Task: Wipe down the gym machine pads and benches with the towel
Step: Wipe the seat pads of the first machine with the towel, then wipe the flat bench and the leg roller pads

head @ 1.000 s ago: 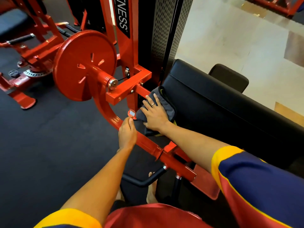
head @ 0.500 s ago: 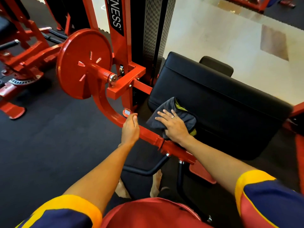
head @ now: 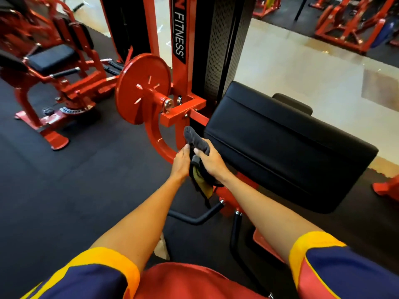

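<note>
Towel lifted off pad, pointing up (slightly leftward).

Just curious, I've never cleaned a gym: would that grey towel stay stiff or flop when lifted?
Probably floppy: the towel droops over the right hand, its yellow end hanging limp. Likely light: it bunches small between that hand and the left hand.

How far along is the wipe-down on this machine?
Done: the left end of the big black pad got rubbed a moment ago. In hand: the towel is off the pad, bunched between left hand and right hand. Left: the rest of that pad, the small pad behind it, and the seat on the neighbouring machine show no wiping.
</note>
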The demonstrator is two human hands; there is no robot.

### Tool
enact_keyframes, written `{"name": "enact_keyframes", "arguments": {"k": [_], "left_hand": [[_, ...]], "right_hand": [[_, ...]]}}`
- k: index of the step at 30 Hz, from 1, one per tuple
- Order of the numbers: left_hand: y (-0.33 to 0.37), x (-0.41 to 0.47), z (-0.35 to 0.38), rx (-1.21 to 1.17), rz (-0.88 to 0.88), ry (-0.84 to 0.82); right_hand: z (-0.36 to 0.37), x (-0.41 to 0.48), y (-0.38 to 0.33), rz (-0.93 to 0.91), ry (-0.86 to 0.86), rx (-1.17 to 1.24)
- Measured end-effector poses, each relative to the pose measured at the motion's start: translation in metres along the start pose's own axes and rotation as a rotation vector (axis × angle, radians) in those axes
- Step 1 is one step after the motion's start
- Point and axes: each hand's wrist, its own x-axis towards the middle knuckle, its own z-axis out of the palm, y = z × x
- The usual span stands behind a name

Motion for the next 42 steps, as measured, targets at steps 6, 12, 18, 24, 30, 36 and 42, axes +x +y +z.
{"name": "enact_keyframes", "arguments": {"k": [6,12,18,24,30,36,42], "left_hand": [[0.004,-0.040,-0.040,-0.110,-0.025,0.072],[0.006,-0.073,-0.102,-0.076,-0.022,0.233],[0.015,-0.111,-0.172,-0.158,-0.069,0.260],[0.010,-0.145,-0.271,0.107,-0.107,0.237],[0.010,-0.159,-0.367,0.342,-0.055,0.399],[0.015,-0.156,-0.471,0.500,-0.020,0.381],[0.038,-0.146,-0.577,0.594,-0.007,0.381]], "right_hand": [[0.038,-0.025,-0.010,0.113,-0.123,0.208],[0.090,-0.016,-0.029,0.093,-0.167,0.013],[0.147,-0.018,-0.066,-0.012,-0.429,0.005],[0.224,-0.019,-0.098,0.091,-0.580,0.102],[0.311,-0.011,-0.136,0.033,-0.669,0.045],[0.402,0.039,-0.172,-0.444,-0.606,-0.428],[0.475,0.081,-0.223,-0.586,-0.563,-0.596]]}}
